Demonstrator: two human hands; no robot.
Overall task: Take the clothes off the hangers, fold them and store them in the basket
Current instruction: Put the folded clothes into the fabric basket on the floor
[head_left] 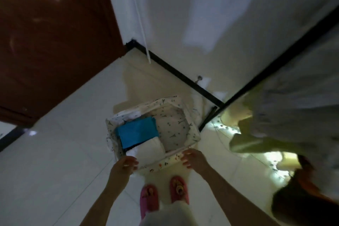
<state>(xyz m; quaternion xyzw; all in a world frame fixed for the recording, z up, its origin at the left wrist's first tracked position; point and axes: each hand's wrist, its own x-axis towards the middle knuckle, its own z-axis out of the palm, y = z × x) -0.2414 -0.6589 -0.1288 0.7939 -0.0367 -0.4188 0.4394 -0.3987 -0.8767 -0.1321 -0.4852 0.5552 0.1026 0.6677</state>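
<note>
White wall [211, 14] filled the view beyond the basket [174, 126]. Dark red door [55, 42] stood beyond it to the left. Pale floor [55, 161] ran under and around it. Blurred pale fabric [297, 112] hung to the basket's right; detail not resolved. Black skirting [174, 71] ran just beyond the basket.

The basket, of printed cloth, sat on the floor. In its left half lay a folded blue cloth [137, 132], and a folded white cloth [150, 150] touched that cloth's near edge. The right half showed bare lining.

Left hand [126, 163] was at the basket's near left corner, right hand [192, 158] at the near rim toward the right. Fingers of both were curled; blur meant I could not tell whether they gripped the rim or merely hovered.

Pink slippers [149, 200] stood just nearer than the basket.
</note>
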